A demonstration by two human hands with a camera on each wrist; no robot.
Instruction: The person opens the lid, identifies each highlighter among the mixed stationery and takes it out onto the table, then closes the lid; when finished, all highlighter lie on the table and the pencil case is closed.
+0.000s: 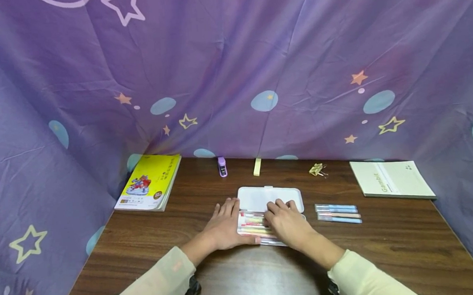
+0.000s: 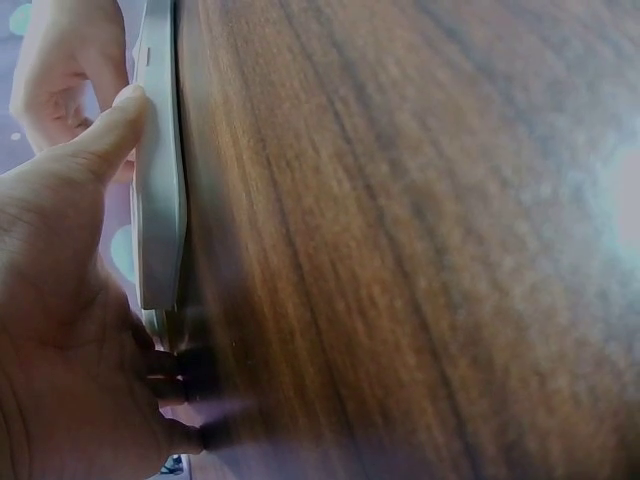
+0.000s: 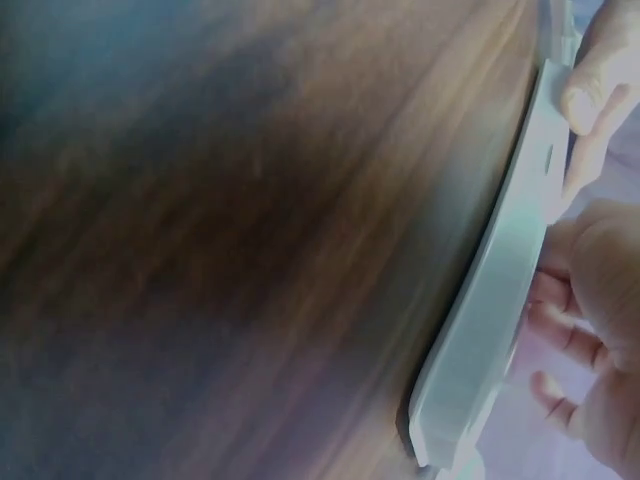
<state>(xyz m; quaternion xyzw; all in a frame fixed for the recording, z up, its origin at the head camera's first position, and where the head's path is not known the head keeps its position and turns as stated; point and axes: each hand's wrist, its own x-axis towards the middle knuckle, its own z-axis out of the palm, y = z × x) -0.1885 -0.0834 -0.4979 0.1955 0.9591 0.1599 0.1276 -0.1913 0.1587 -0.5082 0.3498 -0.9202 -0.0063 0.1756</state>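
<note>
A white pencil case [image 1: 269, 198] lies open on the table, its lid folded back on the far side. Several slim pens [image 1: 253, 225], some with red ends, lie inside. My left hand [image 1: 223, 226] rests at the case's left end with fingers straight, and its thumb [image 2: 118, 122] presses on the near rim. Over the right half of the case, my right hand [image 1: 287, 223] reaches down inside with bent fingers. The case wall hides those fingertips in the right wrist view, so I cannot tell whether they pinch a pen.
Right of the case lie several blue and peach pens [image 1: 338, 213]. Farther back are a purple stapler [image 1: 222, 167], a pale yellow strip [image 1: 257, 167] and gold binder clips [image 1: 317, 169]. A yellow book [image 1: 150, 183] lies at the left, a pale Gambit notebook [image 1: 394, 179] at the right.
</note>
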